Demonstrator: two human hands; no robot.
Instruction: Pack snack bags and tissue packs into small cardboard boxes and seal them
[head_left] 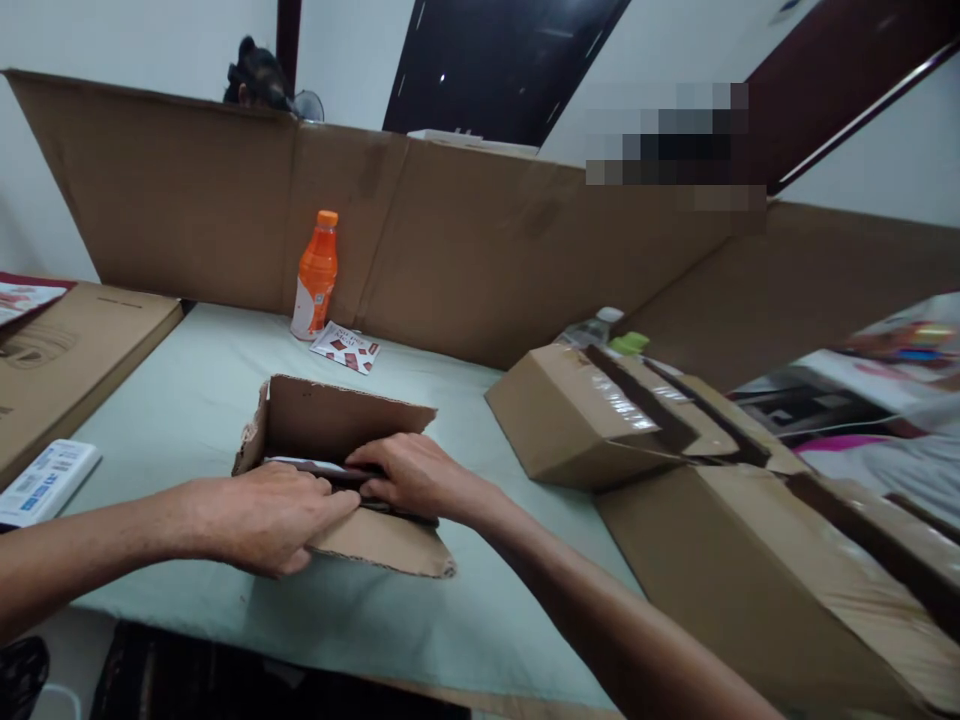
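Observation:
A small open cardboard box (341, 420) sits on the pale green table (210, 400) in front of me, its flaps raised. My left hand (262, 515) rests on the box's near edge, fingers curled over it and down into the box. My right hand (416, 475) reaches in from the right, fingers pressed on a dark flat item (315, 466) lying inside the box. How the item is gripped is partly hidden by the hands.
An orange drink bottle (316, 275) and a red-and-white packet (346, 348) stand at the back by a tall cardboard screen (465, 250). Two larger taped boxes (600, 415) lie at the right, a flat carton (67, 350) and a white packet (45, 480) at the left.

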